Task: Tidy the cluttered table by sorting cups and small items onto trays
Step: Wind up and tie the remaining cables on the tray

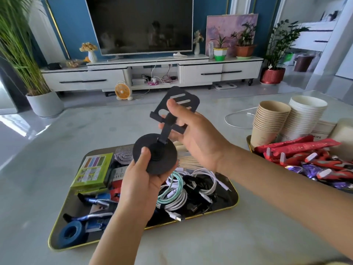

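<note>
I hold a black phone stand (164, 131) in the air above the dark gold-rimmed tray (232, 204). My left hand (139, 185) grips its round base, thumb on top. My right hand (193, 131) grips its slotted upper plate, thumb across the front. The tray holds coiled white, mint and black cables (183, 190), a green box (92, 171), a blue tape roll (71, 233), blue-handled tools (95, 201) and wooden sticks (188, 162). On the right, stacks of brown paper cups (270, 121) and white paper cups (303, 115) stand on a second tray (248, 142).
Red and purple snack packets (313, 159) are heaped on the right tray, with a white container (343, 136) behind. A white charging cable (238, 117) lies loose on the marble table (210, 236). Beyond the table are a TV cabinet, plants and a small orange fan.
</note>
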`<move>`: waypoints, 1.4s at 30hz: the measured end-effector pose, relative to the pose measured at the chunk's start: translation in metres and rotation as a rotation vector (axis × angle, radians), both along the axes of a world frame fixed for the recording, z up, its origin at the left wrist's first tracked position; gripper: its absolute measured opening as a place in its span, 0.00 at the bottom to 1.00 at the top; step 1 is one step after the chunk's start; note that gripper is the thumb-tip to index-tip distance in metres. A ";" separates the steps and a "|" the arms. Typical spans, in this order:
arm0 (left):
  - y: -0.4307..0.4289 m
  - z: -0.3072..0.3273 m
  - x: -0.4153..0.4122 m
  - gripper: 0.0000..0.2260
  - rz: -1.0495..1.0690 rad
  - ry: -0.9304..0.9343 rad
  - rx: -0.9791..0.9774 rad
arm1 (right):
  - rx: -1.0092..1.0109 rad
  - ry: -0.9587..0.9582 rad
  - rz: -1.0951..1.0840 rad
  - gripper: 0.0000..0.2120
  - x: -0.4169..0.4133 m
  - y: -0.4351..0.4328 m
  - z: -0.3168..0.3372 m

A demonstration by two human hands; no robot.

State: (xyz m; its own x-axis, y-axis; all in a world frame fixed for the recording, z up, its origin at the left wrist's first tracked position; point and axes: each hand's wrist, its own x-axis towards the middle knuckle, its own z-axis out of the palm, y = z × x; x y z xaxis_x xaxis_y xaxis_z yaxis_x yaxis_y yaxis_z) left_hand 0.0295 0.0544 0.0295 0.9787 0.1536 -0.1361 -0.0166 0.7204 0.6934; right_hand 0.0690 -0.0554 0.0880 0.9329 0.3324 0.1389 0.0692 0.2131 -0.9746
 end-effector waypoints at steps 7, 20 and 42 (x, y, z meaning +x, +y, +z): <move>-0.017 0.000 -0.006 0.08 0.057 0.062 0.069 | 0.264 0.148 -0.071 0.16 0.001 0.002 0.000; -0.008 -0.009 -0.009 0.13 0.044 0.173 -0.090 | 0.048 -0.079 -0.250 0.11 -0.012 0.012 -0.017; 0.021 0.006 -0.015 0.13 -0.381 0.053 -0.209 | -0.379 -1.041 -0.428 0.25 -0.039 0.028 -0.072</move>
State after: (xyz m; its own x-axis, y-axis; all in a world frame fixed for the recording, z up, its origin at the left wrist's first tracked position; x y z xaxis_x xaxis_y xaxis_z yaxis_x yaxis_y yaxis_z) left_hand 0.0144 0.0752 0.0352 0.9509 -0.2535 -0.1775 0.3093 0.7929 0.5249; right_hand 0.0298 -0.0279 0.0163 0.4747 0.2046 0.8560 0.8609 -0.3103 -0.4032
